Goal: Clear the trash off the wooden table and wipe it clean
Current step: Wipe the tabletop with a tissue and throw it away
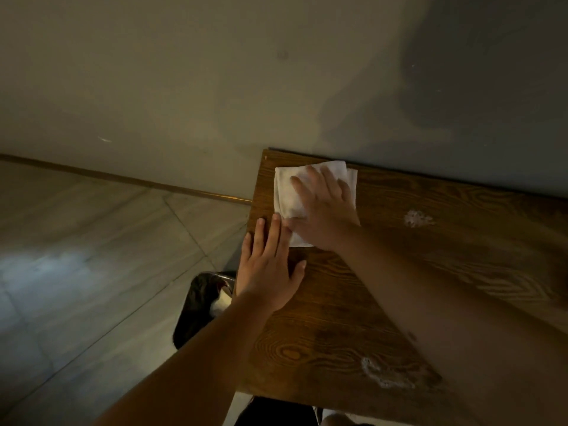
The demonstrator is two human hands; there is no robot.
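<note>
Head view: your right hand (pixel 322 207) presses a folded white cloth (pixel 287 192) flat against the far left corner of the wooden counter (pixel 338 302), its fingers (pixel 313 176) spread loosely over the fabric rather than pinching it. Your left hand (pixel 270 272) lies palm-down just beside the cloth at the counter's left edge, fingers held close together, gripping nothing.

No loose trash shows on the counter, so the clearing looks done and the wiping under way. Two pale, crusty smears remain: one white patch (pixel 418 218) to the right of the cloth, another residue streak (pixel 384 376) near the front edge, partly hidden by your forearm. The likely slip is to miss these, or to drag them across the grain instead of lifting them. With the cloth so near the corner, a hard stroke left could carry it over the edge. A bin lined with a dark bag (pixel 199 302) stands on the floor just below that edge, so crumbs swept off carelessly may land beside it.

Dim light falls on dark, strongly grained wood. A plain wall (pixel 215 87) backs the counter, meeting a pale tiled floor (pixel 76 241) along a thin baseboard (pixel 123 178).
</note>
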